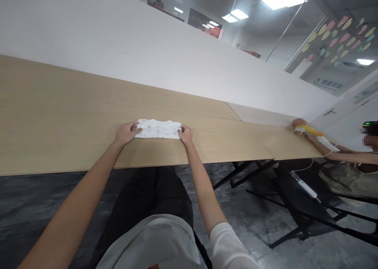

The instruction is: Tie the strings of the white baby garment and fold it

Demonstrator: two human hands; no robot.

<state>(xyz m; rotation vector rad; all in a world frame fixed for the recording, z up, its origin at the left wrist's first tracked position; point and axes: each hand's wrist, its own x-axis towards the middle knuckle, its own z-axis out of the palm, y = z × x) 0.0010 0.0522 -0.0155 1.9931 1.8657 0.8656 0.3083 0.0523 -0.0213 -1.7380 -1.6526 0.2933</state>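
A white cloth [159, 129] with small printed figures lies folded into a long, flat strip on the wooden table, a crease near its middle. My left hand [126, 133] pinches its left end between thumb and fingers. At the opposite end, my right hand [185, 135] grips the cloth the same way, thumb on top. Both hands rest close to the tabletop, and the fingertips under the fabric are hidden.
The long wooden table [59, 115] runs along a white wall [118, 52] with glass above. To the right, another person's arms [339, 155] reach toward a doll [299, 122] in yellow and white. A black folding chair [304, 210] with a white power strip [307, 188] stands below.
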